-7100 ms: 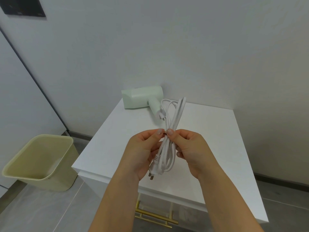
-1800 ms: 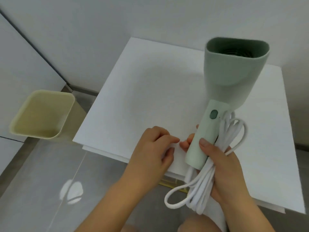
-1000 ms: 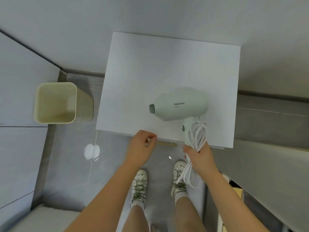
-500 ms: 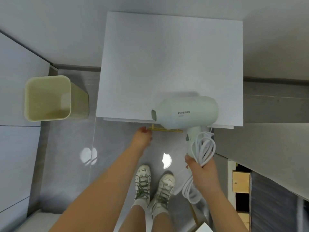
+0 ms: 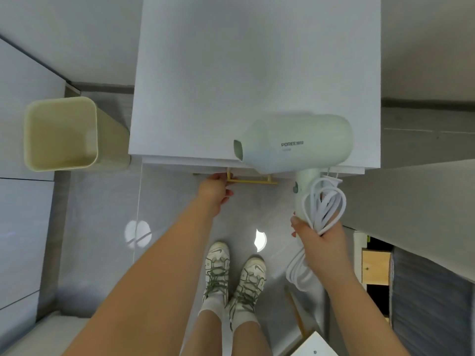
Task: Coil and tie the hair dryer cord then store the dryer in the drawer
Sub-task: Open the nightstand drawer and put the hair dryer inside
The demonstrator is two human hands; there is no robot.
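I look straight down past the front edge of a white cabinet. My right hand grips the handle of a pale green hair dryer together with the coiled white cord; loops of cord hang below the hand. The dryer's body hovers over the cabinet's front right corner, nozzle pointing left. My left hand is at the left end of the gold drawer handle, fingers curled on it. The drawer front shows as a thin strip under the top.
A cream waste bin stands on the grey floor left of the cabinet. My feet in white sneakers are below the drawer. A wooden shelf unit and a grey wall sit at the right.
The dryer and cord shifted slightly right and nearer the cabinet's front edge. My left hand closed onto the gold handle. The view tilted a little further down.
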